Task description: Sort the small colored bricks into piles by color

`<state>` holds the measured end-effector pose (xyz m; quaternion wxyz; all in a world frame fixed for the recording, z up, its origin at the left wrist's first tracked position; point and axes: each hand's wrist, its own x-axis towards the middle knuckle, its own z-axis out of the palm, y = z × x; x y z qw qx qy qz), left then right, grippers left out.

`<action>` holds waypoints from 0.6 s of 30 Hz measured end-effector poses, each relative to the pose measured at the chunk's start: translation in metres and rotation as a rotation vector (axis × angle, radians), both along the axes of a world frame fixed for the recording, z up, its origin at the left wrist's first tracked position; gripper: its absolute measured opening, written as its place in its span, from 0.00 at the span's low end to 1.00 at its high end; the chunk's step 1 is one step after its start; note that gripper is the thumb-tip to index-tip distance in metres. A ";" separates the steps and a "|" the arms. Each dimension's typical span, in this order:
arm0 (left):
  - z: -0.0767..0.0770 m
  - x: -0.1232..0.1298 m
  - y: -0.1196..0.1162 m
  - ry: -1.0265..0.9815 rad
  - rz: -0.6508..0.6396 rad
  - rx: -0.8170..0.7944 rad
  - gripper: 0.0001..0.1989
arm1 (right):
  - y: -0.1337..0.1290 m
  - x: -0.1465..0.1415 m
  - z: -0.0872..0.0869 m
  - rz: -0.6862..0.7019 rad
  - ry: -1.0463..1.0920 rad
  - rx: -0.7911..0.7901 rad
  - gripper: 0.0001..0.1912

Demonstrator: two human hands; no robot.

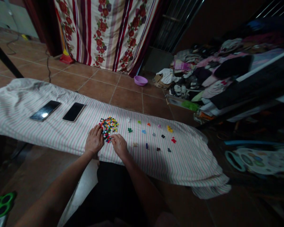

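A pile of small, many-coloured pieces [111,124], like tiny toy bricks, lies on a striped cloth [92,110]. My left hand [94,139] rests flat at the pile's left edge, its fingertips touching the pieces. At the lower right edge, my right hand [119,145] has thumb and fingers pinched together; whatever they hold is too small to make out. To the right, little groups sorted by colour sit in rows, among them dark green pieces [130,130], light blue pieces [144,131], yellow pieces [169,128], red pieces [173,140] and a dark blue piece [146,146].
Two phones, one with a glare [45,110] and one dark [74,112], lie left on the cloth. Beyond are a tiled floor [127,97], a purple basin [140,81] and a floral curtain [109,34]. Heaped clothes [203,69] fill the right side.
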<state>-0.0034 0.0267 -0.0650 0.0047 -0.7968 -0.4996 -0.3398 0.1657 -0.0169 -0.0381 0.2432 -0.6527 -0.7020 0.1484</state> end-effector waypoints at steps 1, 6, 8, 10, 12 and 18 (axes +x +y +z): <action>0.000 0.000 0.000 -0.001 -0.005 -0.001 0.20 | 0.000 0.000 -0.003 -0.012 -0.003 0.013 0.10; -0.004 -0.001 0.001 -0.006 -0.011 -0.001 0.20 | -0.003 -0.001 -0.012 -0.033 -0.009 0.083 0.08; -0.006 -0.002 0.002 -0.006 -0.009 0.010 0.20 | -0.004 -0.001 -0.013 -0.029 -0.010 0.106 0.07; -0.006 -0.001 0.002 -0.007 -0.008 0.020 0.20 | -0.006 -0.002 -0.013 -0.029 -0.016 0.127 0.07; -0.006 -0.001 0.002 -0.009 -0.008 0.019 0.20 | -0.007 -0.003 -0.013 -0.033 -0.025 0.150 0.06; -0.004 -0.001 0.002 0.012 -0.010 0.026 0.20 | -0.009 -0.004 -0.018 -0.067 -0.002 0.191 0.07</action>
